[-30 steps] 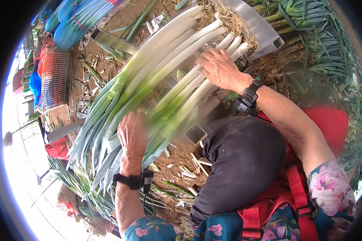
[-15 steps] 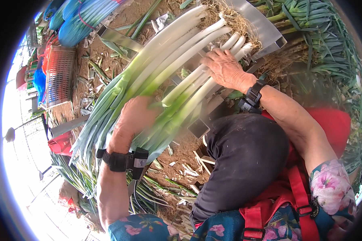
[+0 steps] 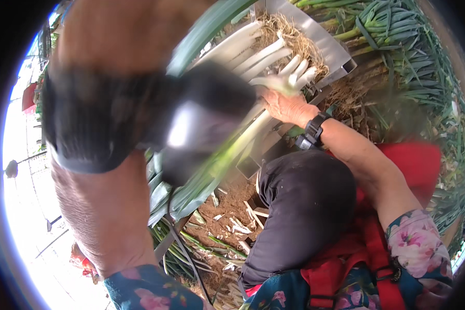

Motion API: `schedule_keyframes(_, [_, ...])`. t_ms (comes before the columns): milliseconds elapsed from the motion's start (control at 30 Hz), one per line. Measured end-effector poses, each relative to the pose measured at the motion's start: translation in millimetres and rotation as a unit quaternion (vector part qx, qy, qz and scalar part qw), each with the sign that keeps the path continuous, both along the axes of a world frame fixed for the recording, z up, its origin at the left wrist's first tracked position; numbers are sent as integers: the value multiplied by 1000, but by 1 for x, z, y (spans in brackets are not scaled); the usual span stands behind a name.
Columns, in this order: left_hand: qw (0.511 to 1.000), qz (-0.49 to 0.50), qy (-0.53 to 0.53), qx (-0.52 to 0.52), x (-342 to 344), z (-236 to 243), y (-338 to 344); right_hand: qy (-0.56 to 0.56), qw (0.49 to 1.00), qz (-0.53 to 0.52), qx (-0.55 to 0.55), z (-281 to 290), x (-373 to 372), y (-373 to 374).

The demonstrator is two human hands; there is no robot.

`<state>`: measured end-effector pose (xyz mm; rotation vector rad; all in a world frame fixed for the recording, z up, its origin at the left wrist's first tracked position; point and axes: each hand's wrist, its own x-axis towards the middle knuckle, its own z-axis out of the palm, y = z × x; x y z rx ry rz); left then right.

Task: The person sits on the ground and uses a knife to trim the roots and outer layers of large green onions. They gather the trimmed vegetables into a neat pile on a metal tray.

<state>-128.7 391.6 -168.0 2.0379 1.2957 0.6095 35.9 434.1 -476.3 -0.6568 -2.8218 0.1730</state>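
My left hand (image 3: 126, 31) is raised close to the camera and heavily blurred; its fingers cannot be made out. A long green leek leaf (image 3: 206, 31) rises beside it, and my black wrist device covers much of the middle. My right hand (image 3: 287, 106) has its fingers curled on leek stalks (image 3: 245, 126), its fingertips partly hidden behind blur and pale stalks. White leek ends with straw-coloured roots (image 3: 310, 54) lie on a metal rack (image 3: 341, 64), their leafy parts running down to the lower left.
A pile of leafy leeks (image 3: 418, 72) lies at the right. Soil with scraps (image 3: 222, 206) lies below the rack. My bent knee (image 3: 305, 196) and a red fabric item (image 3: 413, 165) are at lower right. A bright, washed-out area fills the left edge.
My left hand has swept up from the leek leaves toward the camera, with a leaf lifted alongside it. My right hand stays on the stalks.
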Motion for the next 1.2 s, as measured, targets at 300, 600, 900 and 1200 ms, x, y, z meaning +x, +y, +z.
schedule_keyframes(300, [919,-179,-157,315,209,13,-35,-105,989,-15,-106,30,-40,-11])
schedule_keyframes(600, [991,98,62,68,-47,-99,-33,-16,987,-53,-150,26,-27,-10])
schedule_keyframes(900, [915,335,172,-147,-55,-208,-145,121,969,-109,-188,27,-25,-21])
schedule_keyframes(1200, [903,407,95,-100,-53,-242,-154,165,962,-157,-151,26,-37,-20])
